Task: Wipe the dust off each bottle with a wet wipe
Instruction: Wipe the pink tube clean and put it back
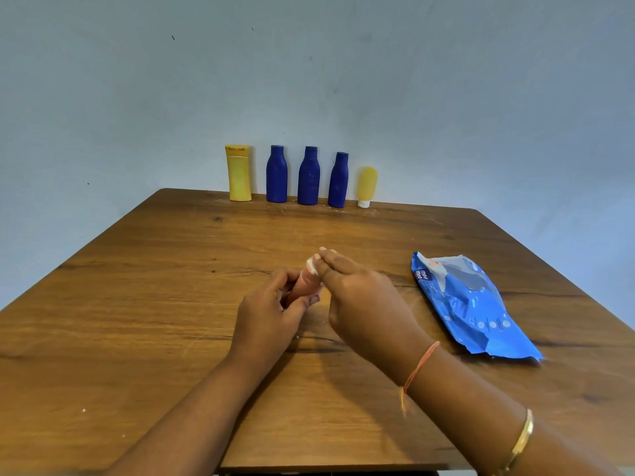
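My left hand (271, 310) grips a small orange bottle (302, 285) above the middle of the wooden table (137, 286). My right hand (360, 300) presses a white wet wipe (313, 262) against the bottle's top end; most of the wipe is hidden under my fingers. At the table's far edge, against the wall, stand a tall yellow bottle (238, 173), three dark blue bottles (276, 174) (309, 176) (338, 180) and a small yellow tube (366, 186) on its white cap.
A blue wet wipe pack (470, 304) lies flat on the table to the right of my right hand. A pale wall (309, 80) rises right behind the row of bottles. White specks dot the tabletop.
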`<action>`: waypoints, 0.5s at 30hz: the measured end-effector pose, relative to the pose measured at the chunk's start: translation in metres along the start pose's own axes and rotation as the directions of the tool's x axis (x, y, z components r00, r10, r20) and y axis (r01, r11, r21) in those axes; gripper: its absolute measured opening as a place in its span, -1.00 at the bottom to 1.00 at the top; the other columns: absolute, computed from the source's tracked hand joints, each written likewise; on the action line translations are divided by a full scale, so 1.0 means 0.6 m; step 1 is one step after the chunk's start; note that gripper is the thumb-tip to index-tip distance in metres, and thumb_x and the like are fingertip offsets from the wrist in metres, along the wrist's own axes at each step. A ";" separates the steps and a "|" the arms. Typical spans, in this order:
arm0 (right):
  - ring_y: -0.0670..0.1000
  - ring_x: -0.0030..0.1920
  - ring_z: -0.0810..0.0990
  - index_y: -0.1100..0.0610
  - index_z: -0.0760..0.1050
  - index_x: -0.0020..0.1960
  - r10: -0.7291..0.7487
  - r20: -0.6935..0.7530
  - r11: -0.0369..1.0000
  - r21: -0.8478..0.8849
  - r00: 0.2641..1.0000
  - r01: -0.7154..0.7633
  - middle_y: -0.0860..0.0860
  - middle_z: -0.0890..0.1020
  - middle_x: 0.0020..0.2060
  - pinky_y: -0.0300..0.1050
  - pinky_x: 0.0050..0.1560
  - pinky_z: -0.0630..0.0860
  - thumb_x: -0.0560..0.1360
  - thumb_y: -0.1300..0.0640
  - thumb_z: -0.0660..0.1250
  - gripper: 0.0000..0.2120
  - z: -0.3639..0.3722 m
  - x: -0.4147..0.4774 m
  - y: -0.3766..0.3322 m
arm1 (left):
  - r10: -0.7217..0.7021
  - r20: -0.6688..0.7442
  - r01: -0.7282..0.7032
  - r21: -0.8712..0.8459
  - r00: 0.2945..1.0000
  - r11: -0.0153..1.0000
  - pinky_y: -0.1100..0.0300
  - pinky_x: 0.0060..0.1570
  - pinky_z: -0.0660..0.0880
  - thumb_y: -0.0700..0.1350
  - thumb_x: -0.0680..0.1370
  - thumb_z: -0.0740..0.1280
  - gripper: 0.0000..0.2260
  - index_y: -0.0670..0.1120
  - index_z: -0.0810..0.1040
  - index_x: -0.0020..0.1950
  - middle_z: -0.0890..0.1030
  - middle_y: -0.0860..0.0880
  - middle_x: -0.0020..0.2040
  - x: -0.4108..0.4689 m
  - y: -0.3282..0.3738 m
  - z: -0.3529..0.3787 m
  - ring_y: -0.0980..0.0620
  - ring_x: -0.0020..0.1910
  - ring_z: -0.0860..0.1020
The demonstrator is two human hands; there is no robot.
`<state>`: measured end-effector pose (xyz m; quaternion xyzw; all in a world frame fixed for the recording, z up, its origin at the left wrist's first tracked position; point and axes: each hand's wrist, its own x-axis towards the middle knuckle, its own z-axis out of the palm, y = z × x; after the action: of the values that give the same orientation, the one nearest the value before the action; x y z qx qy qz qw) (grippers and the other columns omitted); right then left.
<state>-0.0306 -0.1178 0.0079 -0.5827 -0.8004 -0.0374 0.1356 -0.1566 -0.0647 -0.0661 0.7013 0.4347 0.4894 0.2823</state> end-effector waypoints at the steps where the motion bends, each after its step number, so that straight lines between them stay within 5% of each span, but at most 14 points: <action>1: -0.02 0.48 0.09 0.12 0.07 0.49 -0.025 0.006 1.000 -0.010 1.000 0.025 0.03 0.10 0.50 -0.16 0.41 0.13 0.56 0.19 0.15 -0.47 0.003 -0.004 -0.008 | -0.015 -0.010 0.015 -0.018 1.000 1.000 0.03 -0.19 0.59 -0.21 0.42 0.42 -0.82 0.03 0.55 -0.07 0.62 0.08 -0.21 0.001 0.000 0.000 0.14 -0.20 0.60; 10: -0.04 0.47 0.12 0.10 0.05 0.50 0.051 -0.004 0.999 0.019 0.999 -0.051 0.00 0.11 0.50 -0.19 0.40 0.13 0.55 0.16 0.17 -0.44 -0.003 0.011 0.003 | 0.004 0.015 -0.003 -0.051 1.000 0.999 0.15 -0.11 0.59 -0.23 0.41 0.43 -0.80 0.01 0.56 -0.04 0.63 0.13 -0.15 -0.002 0.006 -0.002 0.20 -0.12 0.61; 15: -0.02 0.49 0.06 0.13 0.06 0.49 -0.029 0.027 0.999 -0.021 0.999 0.030 0.04 0.08 0.50 -0.13 0.42 0.13 0.57 0.15 0.14 -0.47 -0.001 0.002 -0.020 | -0.035 -0.006 0.034 -0.075 0.999 0.997 0.34 -0.24 0.50 -0.27 0.42 0.40 -0.76 0.08 0.53 -0.12 0.62 0.10 -0.23 -0.001 0.007 -0.001 0.23 -0.20 0.59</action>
<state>-0.0423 -0.1205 0.0099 -0.5725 -0.8103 -0.0401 0.1182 -0.1557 -0.0672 -0.0627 0.6807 0.4292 0.5030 0.3152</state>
